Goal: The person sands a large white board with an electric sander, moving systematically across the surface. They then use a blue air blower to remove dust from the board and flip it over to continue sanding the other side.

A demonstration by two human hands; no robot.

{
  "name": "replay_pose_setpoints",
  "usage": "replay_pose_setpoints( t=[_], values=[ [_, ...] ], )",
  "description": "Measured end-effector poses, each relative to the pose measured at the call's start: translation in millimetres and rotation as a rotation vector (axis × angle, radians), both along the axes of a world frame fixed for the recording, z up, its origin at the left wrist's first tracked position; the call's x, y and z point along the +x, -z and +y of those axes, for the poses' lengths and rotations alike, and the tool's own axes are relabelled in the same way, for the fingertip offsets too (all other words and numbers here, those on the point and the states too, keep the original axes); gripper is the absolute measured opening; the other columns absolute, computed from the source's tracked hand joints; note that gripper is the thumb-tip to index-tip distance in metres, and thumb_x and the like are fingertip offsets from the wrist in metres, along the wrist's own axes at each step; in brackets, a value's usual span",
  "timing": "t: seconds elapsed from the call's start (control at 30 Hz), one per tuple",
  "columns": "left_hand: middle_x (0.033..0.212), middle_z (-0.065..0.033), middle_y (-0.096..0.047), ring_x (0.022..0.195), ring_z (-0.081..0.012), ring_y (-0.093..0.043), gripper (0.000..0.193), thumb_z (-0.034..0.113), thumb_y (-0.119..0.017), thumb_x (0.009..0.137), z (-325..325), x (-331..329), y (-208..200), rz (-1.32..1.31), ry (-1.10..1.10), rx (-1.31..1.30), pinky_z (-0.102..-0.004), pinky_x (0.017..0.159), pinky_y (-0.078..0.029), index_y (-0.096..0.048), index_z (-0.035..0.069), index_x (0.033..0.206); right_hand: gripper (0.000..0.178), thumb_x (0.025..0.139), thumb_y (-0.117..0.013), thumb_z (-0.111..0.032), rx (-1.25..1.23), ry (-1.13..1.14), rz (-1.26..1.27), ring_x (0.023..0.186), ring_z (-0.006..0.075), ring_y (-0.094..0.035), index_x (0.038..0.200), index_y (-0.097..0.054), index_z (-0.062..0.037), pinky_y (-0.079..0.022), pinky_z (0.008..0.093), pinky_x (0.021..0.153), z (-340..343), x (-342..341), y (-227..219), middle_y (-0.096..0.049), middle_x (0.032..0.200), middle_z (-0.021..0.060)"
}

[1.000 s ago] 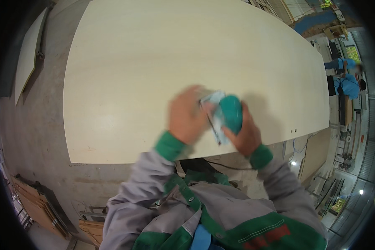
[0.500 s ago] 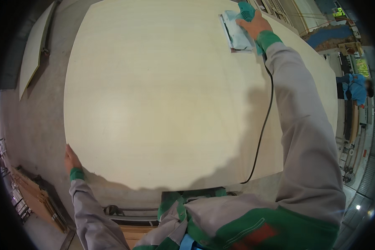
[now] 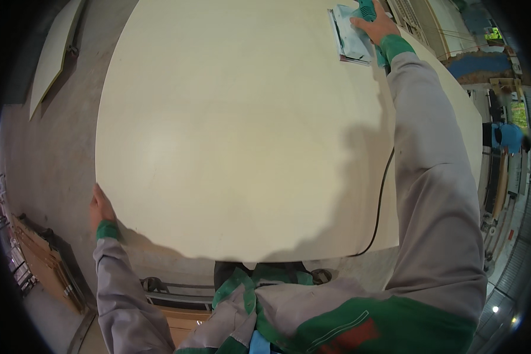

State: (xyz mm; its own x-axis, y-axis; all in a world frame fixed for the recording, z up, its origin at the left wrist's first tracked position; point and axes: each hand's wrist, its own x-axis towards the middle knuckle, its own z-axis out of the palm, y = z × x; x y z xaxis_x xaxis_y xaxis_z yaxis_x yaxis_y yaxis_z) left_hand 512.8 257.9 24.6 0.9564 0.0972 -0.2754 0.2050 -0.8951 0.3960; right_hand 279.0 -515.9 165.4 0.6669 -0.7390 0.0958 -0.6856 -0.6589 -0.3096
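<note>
A large pale wooden board (image 3: 230,135) with a smooth face fills the middle of the view. At its far right, my right hand (image 3: 380,25) is wrapped round the body of a teal electric sander (image 3: 353,42). The sander's flat rectangular pad rests on the board, and its top end is cut off by the upper edge of the picture. From it a black power cord (image 3: 380,206) runs back toward me over the board's near edge. My left hand (image 3: 101,207) grips the board's left edge near the front corner; some of its fingers are hidden.
Another pale panel (image 3: 54,59) stands at the far left on the grey floor. Stacked brown boards (image 3: 44,256) lean at the lower left. Beneath the near edge is a metal frame (image 3: 180,298). At the right, a person in blue (image 3: 507,137) is beside long materials.
My right hand and the sander have shifted slightly right and farther away. My left hand stays at the board's edge. The view has tilted a little.
</note>
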Motion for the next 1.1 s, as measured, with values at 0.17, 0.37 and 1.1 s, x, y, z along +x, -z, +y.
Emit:
replay_pose_setpoints(
  t=[0.17,0.37,1.1],
  values=[
    [0.129,-0.0258,-0.070,0.125,-0.0401,-0.065,0.090,0.073,-0.033,0.103,-8.1,-0.2,1.6,0.031,0.006,-0.001,-0.0442,0.105,-0.047,-0.067,-0.005,0.131,0.102,0.085,-0.077,-0.052,0.116,0.121,0.084,0.094,0.0358,-0.068,0.165,-0.026,-0.0129,-0.055,0.0436,0.089,68.9,-60.1,0.1,-0.068,0.128,0.0229],
    [0.131,-0.0273,-0.069,0.125,-0.0408,-0.064,0.100,0.079,-0.027,0.100,4.3,9.5,11.6,0.093,0.121,0.030,-0.0443,0.107,-0.045,-0.066,-0.008,0.133,0.104,0.084,-0.079,-0.052,0.167,0.400,0.154,0.072,0.0304,-0.073,0.166,-0.023,-0.0195,-0.061,0.0421,0.081,194.5,-168.3,0.8,-0.072,0.125,0.0183],
    [0.128,-0.0324,-0.068,0.124,-0.0468,-0.062,0.095,0.074,-0.029,0.102,27.7,10.9,25.8,0.154,0.220,-0.226,-0.0477,0.107,-0.045,-0.067,-0.008,0.130,0.100,0.089,-0.078,-0.025,0.316,-0.008,-0.113,0.106,0.0504,-0.069,0.167,-0.017,-0.0145,-0.056,0.0534,0.091,564.5,-95.9,-5.0,-0.069,0.126,0.0282]
  ],
)
